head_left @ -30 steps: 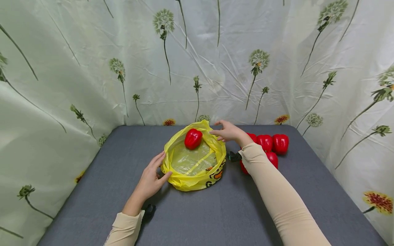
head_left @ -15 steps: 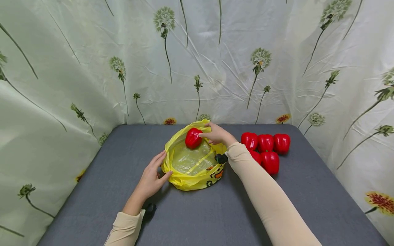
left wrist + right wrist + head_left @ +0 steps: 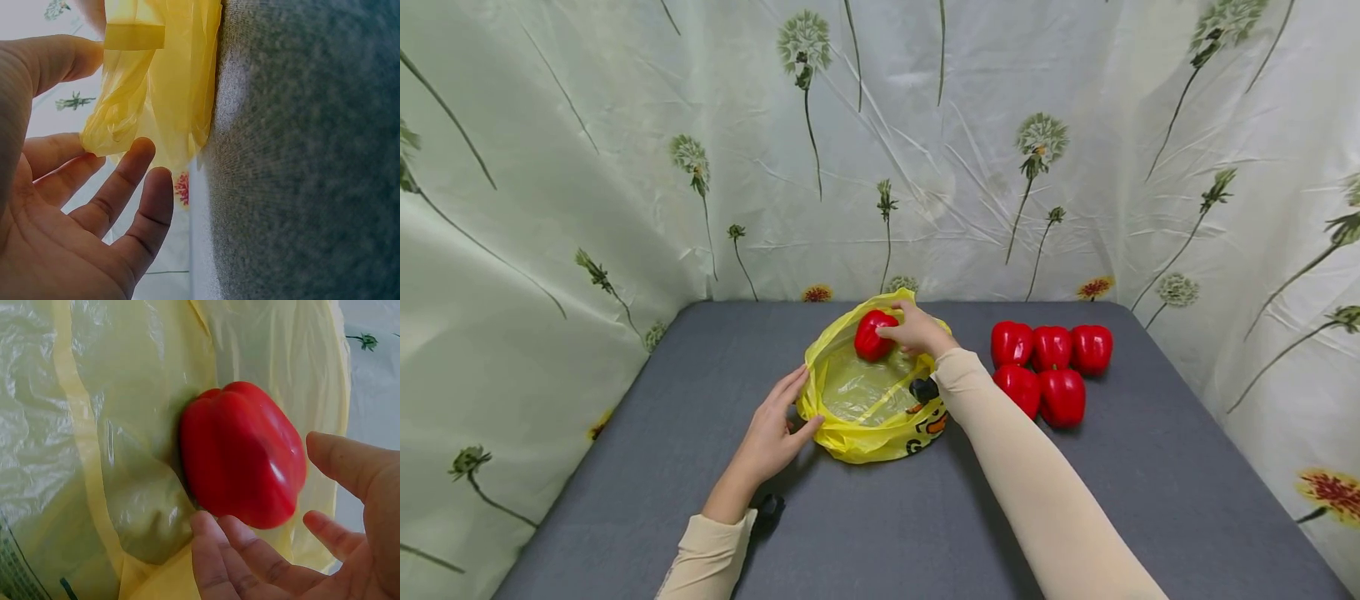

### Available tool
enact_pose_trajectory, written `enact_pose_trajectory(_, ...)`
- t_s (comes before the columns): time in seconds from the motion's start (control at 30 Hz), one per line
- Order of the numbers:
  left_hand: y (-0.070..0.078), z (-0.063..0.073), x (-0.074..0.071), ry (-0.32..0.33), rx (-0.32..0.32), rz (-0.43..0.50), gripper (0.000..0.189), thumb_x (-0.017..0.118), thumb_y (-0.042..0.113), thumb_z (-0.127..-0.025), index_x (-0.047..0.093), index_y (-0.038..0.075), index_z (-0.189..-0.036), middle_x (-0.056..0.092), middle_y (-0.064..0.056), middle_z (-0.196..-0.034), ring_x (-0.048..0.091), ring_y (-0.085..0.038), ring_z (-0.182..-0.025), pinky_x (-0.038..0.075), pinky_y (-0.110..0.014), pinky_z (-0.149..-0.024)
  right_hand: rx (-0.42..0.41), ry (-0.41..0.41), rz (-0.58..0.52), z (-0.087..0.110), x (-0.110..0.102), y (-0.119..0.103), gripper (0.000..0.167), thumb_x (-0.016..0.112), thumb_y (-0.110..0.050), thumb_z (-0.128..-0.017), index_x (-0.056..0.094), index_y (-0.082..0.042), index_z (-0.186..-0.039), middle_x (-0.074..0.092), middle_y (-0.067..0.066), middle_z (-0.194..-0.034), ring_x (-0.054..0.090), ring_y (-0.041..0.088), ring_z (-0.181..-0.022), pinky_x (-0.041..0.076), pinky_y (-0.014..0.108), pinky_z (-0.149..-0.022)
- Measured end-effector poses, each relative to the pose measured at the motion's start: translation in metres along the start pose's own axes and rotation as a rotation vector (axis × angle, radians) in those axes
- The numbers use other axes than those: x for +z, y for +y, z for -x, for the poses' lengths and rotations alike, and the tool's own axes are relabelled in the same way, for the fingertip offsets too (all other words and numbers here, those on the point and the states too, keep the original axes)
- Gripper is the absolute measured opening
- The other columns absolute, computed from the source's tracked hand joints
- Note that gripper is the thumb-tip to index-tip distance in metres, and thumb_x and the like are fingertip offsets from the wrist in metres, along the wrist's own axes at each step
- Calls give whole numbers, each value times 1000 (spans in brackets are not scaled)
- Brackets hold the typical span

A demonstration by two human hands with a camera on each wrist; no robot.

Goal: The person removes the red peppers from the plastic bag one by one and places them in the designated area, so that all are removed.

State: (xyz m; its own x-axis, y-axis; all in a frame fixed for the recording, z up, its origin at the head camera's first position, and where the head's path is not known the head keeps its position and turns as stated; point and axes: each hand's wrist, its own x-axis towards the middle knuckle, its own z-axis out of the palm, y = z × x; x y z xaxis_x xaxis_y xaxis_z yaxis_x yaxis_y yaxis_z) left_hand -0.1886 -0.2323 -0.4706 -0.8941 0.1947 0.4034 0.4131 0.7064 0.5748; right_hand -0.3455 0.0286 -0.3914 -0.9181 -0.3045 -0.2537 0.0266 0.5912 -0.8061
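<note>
A yellow plastic bag (image 3: 868, 437) with black and orange print sits on the table, its mouth spread wide. Inside, toward the back, lies a glossy red bell pepper (image 3: 872, 336). My right hand (image 3: 921, 329) reaches over the bag's right rim, its spread fingers around the pepper. In the right wrist view, fingertips (image 3: 234, 526) lie along the pepper's lower edge and the thumb is close to its side. My left hand (image 3: 775, 433) rests against the bag's left side with loosely straight fingers. The left wrist view shows those fingertips (image 3: 142, 150) beside the yellow plastic (image 3: 122, 94).
Several red bell peppers (image 3: 1052, 348) stand grouped in two rows to the right of the bag, beyond my right sleeve (image 3: 1022, 458). A grey cloth covers the table (image 3: 895, 533). Behind it hangs a pale curtain (image 3: 947, 150) with a dandelion print.
My right hand has moved left from the bag's right rim to the pepper inside, uncovering more of the peppers on the right. My left hand has stayed at the bag's left side.
</note>
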Motion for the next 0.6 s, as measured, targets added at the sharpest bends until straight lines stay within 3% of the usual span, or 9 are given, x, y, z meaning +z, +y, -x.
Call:
enact_pose_trajectory(0.17, 0, 0, 0, -2, -1, -1, 76, 82, 16, -96, 45, -3, -160, 44, -20, -168, 60, -27, -109, 50, -24, -68, -17, 18, 34, -4, 7, -2, 72, 66, -31, -106, 32, -14, -167, 53, 19, -155, 44, 12, -58, 55, 36, -76)
enact_pose_trajectory(0.33, 1, -1, -1, -22, -20, -4, 78, 82, 19, -97, 44, -1, -162, 43, -18, -169, 60, -27, -110, 50, -25, -69, -1, 35, 27, -8, 13, -3, 72, 68, -27, -105, 32, -16, -167, 58, 21, -148, 38, 9, -52, 43, 24, -58)
enact_pose_trajectory(0.47, 1, -1, -2, -26, -29, -5, 79, 82, 19, -96, 44, -1, -162, 43, -18, -169, 60, -28, -114, 50, -25, -70, 9, 40, 36, -11, 16, -1, 71, 68, -26, -105, 34, -16, -167, 58, 22, -148, 45, 13, -62, 44, 25, -60)
enact_pose_trajectory(0.6, 1, -1, -3, -28, -36, -12, 78, 82, 20, -96, 44, -1, -162, 43, -17, -169, 60, -27, -110, 50, -25, -69, 3, 41, 68, -12, 19, 0, 69, 67, -26, -106, 36, -16, -167, 53, 21, -157, 58, 23, -93, 54, 34, -75)
